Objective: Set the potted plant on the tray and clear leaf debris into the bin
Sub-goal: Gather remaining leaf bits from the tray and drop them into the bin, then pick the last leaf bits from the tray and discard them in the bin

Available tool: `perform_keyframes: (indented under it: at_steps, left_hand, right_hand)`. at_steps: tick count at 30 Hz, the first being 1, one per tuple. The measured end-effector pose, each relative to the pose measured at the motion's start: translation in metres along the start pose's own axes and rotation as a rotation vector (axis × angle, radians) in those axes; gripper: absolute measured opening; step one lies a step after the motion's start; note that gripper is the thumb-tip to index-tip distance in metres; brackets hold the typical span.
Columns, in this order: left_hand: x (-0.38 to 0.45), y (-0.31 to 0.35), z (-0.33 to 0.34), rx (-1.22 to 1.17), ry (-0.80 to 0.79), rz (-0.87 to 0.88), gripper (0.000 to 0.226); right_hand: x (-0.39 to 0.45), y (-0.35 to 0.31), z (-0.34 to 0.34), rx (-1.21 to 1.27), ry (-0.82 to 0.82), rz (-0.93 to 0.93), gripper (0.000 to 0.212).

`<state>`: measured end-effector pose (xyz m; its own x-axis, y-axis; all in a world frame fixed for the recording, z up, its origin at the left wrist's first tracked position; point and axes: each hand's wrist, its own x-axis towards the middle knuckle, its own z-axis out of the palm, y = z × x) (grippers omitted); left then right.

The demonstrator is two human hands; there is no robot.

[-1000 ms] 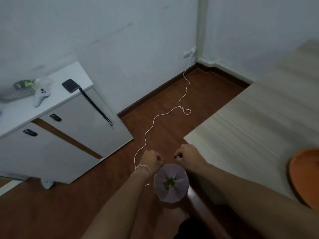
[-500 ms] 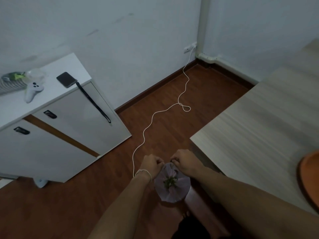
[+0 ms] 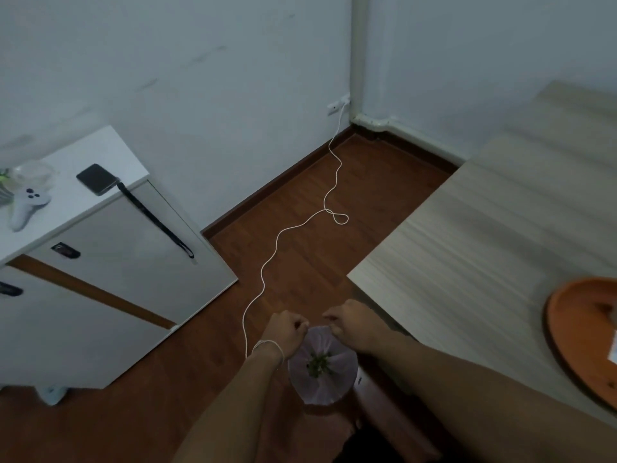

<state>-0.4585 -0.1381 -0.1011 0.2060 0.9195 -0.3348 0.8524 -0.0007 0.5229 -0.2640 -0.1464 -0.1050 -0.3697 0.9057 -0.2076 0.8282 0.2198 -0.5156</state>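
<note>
A small bin (image 3: 334, 385) lined with a pale lilac bag stands on the floor below me, beside the table's corner. Green leaf debris (image 3: 320, 364) lies at the bottom of the bag. My left hand (image 3: 287, 332) is closed at the bag's far left rim, and my right hand (image 3: 354, 325) is closed at its far right rim; both seem to pinch the bag's edge. The orange round tray (image 3: 574, 332) sits on the table at the right edge of view. The potted plant is not in view.
A light wood table (image 3: 484, 235) fills the right side. A white cabinet (image 3: 100, 262) stands at the left with a controller (image 3: 25, 203), a dark phone (image 3: 96, 178) and a hanging strap. A white cable (image 3: 283, 235) runs over the brown floor from a wall socket.
Both hands stay closed at the bag's rim over the bin. The view has shifted slightly, and the tray shows more at the right edge than half a second ago.
</note>
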Motion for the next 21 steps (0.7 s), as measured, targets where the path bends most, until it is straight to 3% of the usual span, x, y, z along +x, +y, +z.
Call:
perform_keyframes:
  at_steps: [10,21]
  left_hand:
    - [0.007,0.025,0.008,0.058,-0.006,0.086,0.024]
    - [0.037,0.151,0.041,0.133,-0.091,0.336,0.021]
  right_hand:
    - [-0.043,0.036,-0.033,0.06,0.11,0.139,0.035]
    - [-0.139,0.104,-0.075,0.167,0.371,0.409,0.033]
